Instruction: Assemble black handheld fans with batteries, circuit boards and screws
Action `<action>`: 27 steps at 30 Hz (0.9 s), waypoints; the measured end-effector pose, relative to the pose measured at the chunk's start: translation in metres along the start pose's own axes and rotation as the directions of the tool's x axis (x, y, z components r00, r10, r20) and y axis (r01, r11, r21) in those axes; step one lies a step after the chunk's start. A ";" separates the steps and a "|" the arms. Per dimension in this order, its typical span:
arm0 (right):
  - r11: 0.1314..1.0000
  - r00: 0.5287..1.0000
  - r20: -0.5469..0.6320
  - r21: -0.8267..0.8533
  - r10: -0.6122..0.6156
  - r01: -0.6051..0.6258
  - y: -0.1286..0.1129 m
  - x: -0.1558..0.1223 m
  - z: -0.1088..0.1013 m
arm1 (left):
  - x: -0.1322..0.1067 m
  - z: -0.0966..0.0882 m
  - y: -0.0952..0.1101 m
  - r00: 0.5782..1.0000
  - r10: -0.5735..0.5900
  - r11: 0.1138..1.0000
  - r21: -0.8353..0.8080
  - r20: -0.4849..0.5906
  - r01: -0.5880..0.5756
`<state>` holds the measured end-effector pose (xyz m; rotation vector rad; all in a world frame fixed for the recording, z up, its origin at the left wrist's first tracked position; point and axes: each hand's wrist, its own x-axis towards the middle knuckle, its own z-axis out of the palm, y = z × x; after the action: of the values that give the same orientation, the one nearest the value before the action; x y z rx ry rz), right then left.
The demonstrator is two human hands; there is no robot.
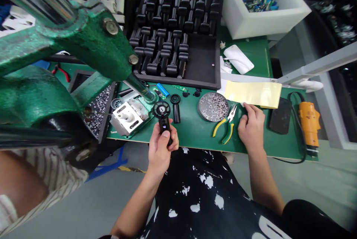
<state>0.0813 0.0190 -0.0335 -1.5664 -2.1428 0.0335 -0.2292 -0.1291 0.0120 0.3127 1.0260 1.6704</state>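
The left hand is clenching a black handheld fan by its handle, with the round fan head upright and the grip just over the front edge of the green tabletop. The right hand is resting released near that same edge, its fingers lying just below a yellow film sheet and a narrow gap from yellow-handled pliers. Between the hands, a second fan head on a black handle is lying beside a round perforated tray of small parts. Toward the left edge, a white metal fixture is sitting under a green arbor press, whose ram is ending close to the held fan. An orange heat gun is lying by the right edge, a black foam tray of fan handles is standing along the back edge, and a co-worker's striped sleeve is showing at lower left.
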 end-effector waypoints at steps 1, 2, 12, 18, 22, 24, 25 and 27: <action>1.000 1.000 0.001 -0.001 -0.001 0.001 0.000 0.000 0.000 | -0.001 0.000 0.000 1.000 -0.001 1.000 -0.001 0.006 0.001; 1.000 1.000 0.000 -0.003 -0.003 0.003 0.000 0.000 0.000 | -0.001 0.000 0.000 1.000 -0.003 1.000 -0.002 0.012 0.003; 1.000 1.000 0.003 0.000 -0.027 0.027 0.002 0.000 0.001 | -0.002 0.003 0.006 0.996 -0.072 0.997 -0.025 0.047 0.074; 0.998 0.990 -0.141 0.070 0.010 -0.001 -0.005 -0.001 -0.004 | -0.004 0.003 0.003 1.000 -0.018 0.997 0.070 0.016 0.017; 0.990 0.983 -0.182 0.139 0.029 -0.004 -0.017 -0.002 -0.010 | -0.022 -0.006 0.006 0.990 0.126 0.912 0.399 -0.063 -0.091; 0.980 0.987 -0.148 0.199 0.055 -0.025 -0.021 -0.001 -0.011 | -0.030 -0.013 0.014 0.959 0.283 0.821 0.521 -0.014 -0.235; 0.976 0.988 -0.139 0.214 0.064 -0.033 -0.021 0.000 -0.010 | -0.032 -0.017 0.019 0.944 0.325 0.742 0.605 0.053 -0.289; 0.973 0.988 -0.134 0.226 0.075 -0.043 -0.020 0.002 -0.009 | -0.035 -0.022 0.031 0.941 0.301 0.657 0.682 0.154 -0.322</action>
<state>0.0668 0.0114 -0.0187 -1.4566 -1.9109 0.1710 -0.2516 -0.1708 0.0324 1.0707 1.6443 1.4877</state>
